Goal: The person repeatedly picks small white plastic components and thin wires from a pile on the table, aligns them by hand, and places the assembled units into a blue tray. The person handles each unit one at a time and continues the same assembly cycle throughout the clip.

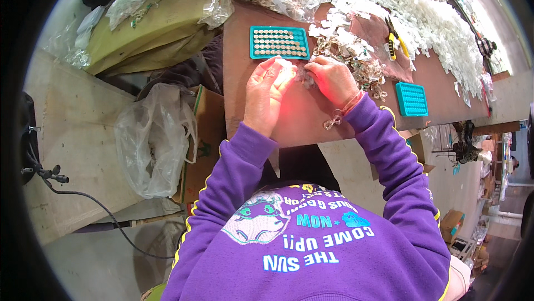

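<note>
Both hands are up at the middle of the brown table [261, 117], working on one tiny clear plastic piece [303, 75] between them. The left hand [266, 92] has its fingers [285, 73] bunched together and pinching toward that piece, and the right hand [334, 81] has its fingers curled in tight on the other side of it. The piece is too small and blurry to say which hand really has the grip.

Taking the teal tray full of round silver discs [279, 42] as the landmark: the hands sit just below it, the little piece below its right end. Right of the tray is a messy pile of clear and white plastic bits [356, 50] that runs on toward the far right corner, with yellow-handled cutters [394, 42] lying in it. A second, smaller teal tray [412, 99] sits well to the right and lower. Off to the lower left of the tray, beside the table, there's a cardboard box with a crumpled clear plastic bag [153, 139].
</note>
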Demonstrator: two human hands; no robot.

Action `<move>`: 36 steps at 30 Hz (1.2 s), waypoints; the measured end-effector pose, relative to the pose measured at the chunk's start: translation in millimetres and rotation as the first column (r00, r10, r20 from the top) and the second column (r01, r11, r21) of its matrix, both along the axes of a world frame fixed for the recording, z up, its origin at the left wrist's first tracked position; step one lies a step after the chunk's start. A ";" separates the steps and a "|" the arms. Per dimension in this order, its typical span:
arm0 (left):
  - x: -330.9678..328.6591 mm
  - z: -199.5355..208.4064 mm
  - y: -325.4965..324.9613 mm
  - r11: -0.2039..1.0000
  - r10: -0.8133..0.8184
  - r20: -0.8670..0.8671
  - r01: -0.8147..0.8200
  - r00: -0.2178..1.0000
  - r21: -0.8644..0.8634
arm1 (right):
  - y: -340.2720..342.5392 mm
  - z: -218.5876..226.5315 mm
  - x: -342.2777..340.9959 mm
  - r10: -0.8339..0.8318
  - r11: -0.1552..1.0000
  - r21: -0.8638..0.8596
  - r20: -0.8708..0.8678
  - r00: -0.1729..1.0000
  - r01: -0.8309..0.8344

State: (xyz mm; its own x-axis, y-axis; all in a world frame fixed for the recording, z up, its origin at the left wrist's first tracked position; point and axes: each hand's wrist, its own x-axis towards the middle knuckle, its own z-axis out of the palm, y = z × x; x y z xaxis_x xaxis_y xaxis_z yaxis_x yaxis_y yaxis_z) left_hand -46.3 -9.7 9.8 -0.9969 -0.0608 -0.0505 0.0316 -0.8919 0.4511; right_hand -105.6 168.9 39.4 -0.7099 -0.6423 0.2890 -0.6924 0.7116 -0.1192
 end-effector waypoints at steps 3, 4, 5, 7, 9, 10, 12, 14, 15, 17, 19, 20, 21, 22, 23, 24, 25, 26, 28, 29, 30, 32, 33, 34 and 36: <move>-0.6 1.1 0.7 0.999 0.000 -0.004 0.000 1.000 0.045 | -0.3 -0.2 -2.2 0.004 1.000 0.021 -0.027 1.000 -0.004; -0.6 1.5 1.2 0.999 0.009 0.007 -0.010 1.000 0.049 | -0.2 -0.3 -2.2 -0.009 1.000 0.019 -0.035 0.999 0.010; -0.6 1.8 1.5 0.997 0.014 -0.010 -0.014 1.000 0.078 | 0.1 -0.3 -2.1 -0.004 0.998 -0.056 -0.028 1.000 0.003; -0.9 2.6 0.4 1.000 0.010 0.026 -0.010 1.000 0.011 | 0.5 0.4 -1.6 -0.015 0.981 -0.193 0.004 1.000 0.015; -1.2 3.8 -0.2 1.000 -0.006 0.029 0.006 1.000 0.002 | 1.1 3.0 -1.2 -0.036 0.950 -0.306 0.076 0.996 0.058; -0.9 4.5 -0.2 1.000 -0.017 0.028 0.017 0.999 0.016 | 2.6 5.4 0.3 -0.040 0.926 -0.366 0.151 0.988 0.094; 0.1 6.3 0.2 0.998 -0.041 0.023 0.040 0.999 0.038 | 2.8 10.2 2.9 -0.022 0.837 -0.512 0.318 0.948 0.191; 1.1 8.3 1.0 0.997 -0.066 0.033 0.064 0.997 0.053 | 3.1 16.0 7.7 0.058 0.781 -0.576 0.452 0.890 0.241; 1.2 9.2 1.3 0.993 -0.100 0.009 0.099 0.995 0.068 | 3.4 19.0 10.9 0.065 0.753 -0.578 0.541 0.838 0.314; 1.5 9.9 1.5 0.980 -0.167 -0.031 0.170 0.985 0.103 | 1.9 23.5 16.9 0.187 0.732 -0.613 0.601 0.777 0.297; 1.7 8.9 0.6 0.976 -0.188 -0.032 0.191 0.982 0.102 | 0.1 26.8 21.3 0.255 0.743 -0.620 0.612 0.749 0.253; 1.6 7.8 0.1 0.973 -0.197 -0.068 0.203 0.978 0.109 | -1.4 27.6 22.5 0.211 0.792 -0.584 0.536 0.818 0.178; 0.9 6.5 0.0 0.973 -0.199 -0.065 0.205 0.978 0.108 | -3.1 27.6 23.7 0.169 0.803 -0.565 0.521 0.836 0.190; -0.1 5.1 0.0 0.972 -0.200 -0.080 0.208 0.977 0.109 | -5.0 27.0 24.7 0.155 0.805 -0.567 0.488 0.859 0.176; -0.9 3.9 -0.2 0.972 -0.199 -0.095 0.209 0.975 0.111 | -7.1 26.0 25.7 0.148 0.801 -0.576 0.453 0.879 0.162; -1.3 2.8 0.1 0.974 -0.191 -0.085 0.199 0.978 0.111 | -9.6 24.4 26.8 0.131 0.797 -0.580 0.438 0.890 0.168; -1.1 2.1 1.4 0.975 -0.183 -0.073 0.190 0.980 0.111 | -11.9 22.8 28.7 0.117 0.786 -0.593 0.424 0.898 0.177; -0.7 1.7 2.4 0.977 -0.175 -0.053 0.180 0.983 0.113 | -13.3 21.9 30.3 0.103 0.773 -0.604 0.421 0.901 0.194; -0.5 2.5 3.1 0.980 -0.171 -0.050 0.175 0.984 0.093 | -14.1 22.8 32.4 0.119 0.741 -0.631 0.461 0.880 0.230; 0.0 3.5 3.0 0.981 -0.171 -0.044 0.174 0.984 0.082 | -14.2 24.3 33.0 0.119 0.720 -0.633 0.517 0.848 0.285; 1.0 4.6 2.3 0.979 -0.198 -0.029 0.199 0.980 0.037 | -13.9 26.6 33.2 0.165 0.671 -0.683 0.516 0.840 0.288; 3.6 7.0 0.7 0.966 -0.251 0.004 0.251 0.968 -0.054 | -12.4 32.6 33.3 0.244 0.557 -0.745 0.569 0.786 0.366; 4.3 8.0 0.8 0.961 -0.272 -0.007 0.271 0.962 -0.056 | -11.7 35.3 33.8 0.217 0.592 -0.735 0.541 0.812 0.332; 5.0 9.0 1.2 0.954 -0.294 -0.018 0.293 0.956 -0.059 | -11.2 37.8 34.7 0.188 0.623 -0.721 0.514 0.837 0.303; 5.4 10.5 2.0 0.944 -0.325 -0.039 0.321 0.945 -0.076 | -13.6 39.8 36.7 0.153 0.665 -0.703 0.462 0.874 0.255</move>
State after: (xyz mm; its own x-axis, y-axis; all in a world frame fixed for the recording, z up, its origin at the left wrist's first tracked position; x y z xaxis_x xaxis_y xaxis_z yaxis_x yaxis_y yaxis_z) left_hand -40.9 -7.7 20.4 -0.9647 0.2634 -0.0073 -0.2292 -0.8252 0.5162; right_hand -68.9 155.3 79.2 -0.9035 -0.3243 0.2801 -0.3744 0.2796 -0.8841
